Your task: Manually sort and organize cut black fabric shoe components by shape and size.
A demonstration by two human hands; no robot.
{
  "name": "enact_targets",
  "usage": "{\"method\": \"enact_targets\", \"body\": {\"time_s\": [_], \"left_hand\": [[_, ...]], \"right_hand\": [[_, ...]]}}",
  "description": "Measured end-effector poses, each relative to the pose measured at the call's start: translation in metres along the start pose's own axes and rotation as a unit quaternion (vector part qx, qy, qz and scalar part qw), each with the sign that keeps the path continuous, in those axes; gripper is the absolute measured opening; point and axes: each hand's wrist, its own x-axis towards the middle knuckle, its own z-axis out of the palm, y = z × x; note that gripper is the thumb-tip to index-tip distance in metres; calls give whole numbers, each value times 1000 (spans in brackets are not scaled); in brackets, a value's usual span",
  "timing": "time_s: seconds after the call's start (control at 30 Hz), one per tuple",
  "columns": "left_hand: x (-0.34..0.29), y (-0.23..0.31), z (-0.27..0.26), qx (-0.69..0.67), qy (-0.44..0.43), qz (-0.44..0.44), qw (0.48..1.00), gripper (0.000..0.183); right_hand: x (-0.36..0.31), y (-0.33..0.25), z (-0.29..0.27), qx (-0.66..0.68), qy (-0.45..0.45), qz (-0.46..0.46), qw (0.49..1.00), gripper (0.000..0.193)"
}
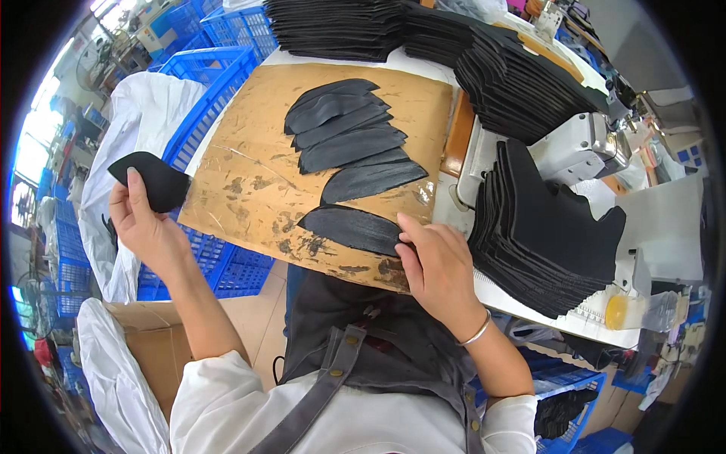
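My left hand (147, 219) is raised off the left edge of the cardboard sheet, its thumb and fingers closed on a black leaf-shaped piece (155, 180). On the cardboard (242, 181), my right hand (439, 261) pinches the right end of a dark curved piece (352, 229) lying nearest to me. Beyond it lies another dark curved piece (374, 180). Farther off, several more overlapping pieces (340, 125) lie fanned out, their upper faces greyish with black edges. Whether these are fabric or leather I cannot tell.
To the right, a stack of black cut pieces (548, 227) lies beside a white sewing machine (582, 151). More black stacks (336, 30) line the far side. Blue plastic crates (212, 102) and white bags (136, 129) stand at the left; a cardboard box (155, 348) is lower left.
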Motion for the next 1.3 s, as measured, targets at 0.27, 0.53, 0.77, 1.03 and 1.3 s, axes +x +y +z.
{"method": "enact_targets", "body": {"time_s": [0.27, 0.53, 0.77, 1.03, 1.3], "left_hand": [[-60, 45, 56, -71, -346, -174, 919, 69], [-121, 95, 154, -168, -591, -215, 759, 26], [-146, 82, 250, -15, -793, -177, 583, 21], [-182, 67, 284, 110, -871, 23, 479, 35], [-189, 68, 282, 95, -843, 37, 528, 45]], "right_hand": [[1, -22, -11, 150, 82, 19, 985, 62], [-10, -32, -118, 328, 20, 183, 927, 13], [-4, 44, -229, 243, -117, 352, 896, 17], [-11, 74, -231, 133, -188, 332, 915, 14], [-7, 76, -233, 109, -167, 324, 925, 22]]}}
